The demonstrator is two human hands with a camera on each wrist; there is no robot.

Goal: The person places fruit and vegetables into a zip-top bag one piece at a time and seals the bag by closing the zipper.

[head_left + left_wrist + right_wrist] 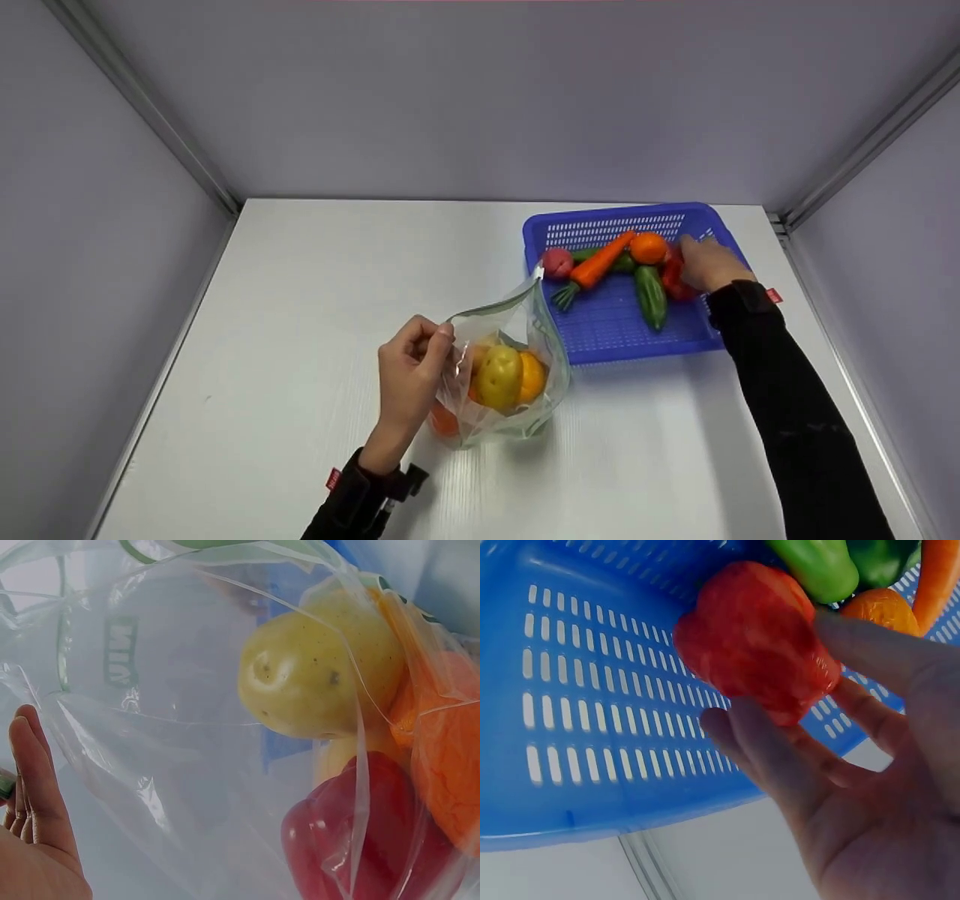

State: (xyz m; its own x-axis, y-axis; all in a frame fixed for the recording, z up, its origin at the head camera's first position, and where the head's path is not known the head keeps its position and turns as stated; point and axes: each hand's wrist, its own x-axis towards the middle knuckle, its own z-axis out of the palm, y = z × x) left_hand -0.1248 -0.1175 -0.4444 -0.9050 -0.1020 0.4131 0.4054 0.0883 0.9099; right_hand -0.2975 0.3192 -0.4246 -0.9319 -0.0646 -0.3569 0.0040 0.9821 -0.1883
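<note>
- Head view: the left hand (pixel 409 371) pinches the rim of a clear zip-top bag (pixel 517 425) between thumb and fingers; that grip should stay light, high on the edge, so the mouth gapes.
- Head view: the right hand (pixel 712 264) is in the blue basket (pixel 607 330), at the red bell pepper (pixel 676 275) along its right side. Lifting it straight up should spare the cucumber (pixel 650 298) and orange (pixel 648 248) beside it.
- Head view: bag and basket sit on a white surface (pixel 322 285), the bag nearer the person. Plain grey walls (pixel 480 97) enclose it, with metal strips (pixel 150 109) at the corners.
- Left wrist view: a potato (pixel 311 675) lies above another red pepper (pixel 367 832) in the bag; lowering produce gently into the free room beside them would strain the thin film least.
- Right wrist view: this grip is partly closed, thumb and fingers curved round the basket's pepper; how firmly, I cannot tell. Drawing the fingertips further underneath would probably steady it.
</note>
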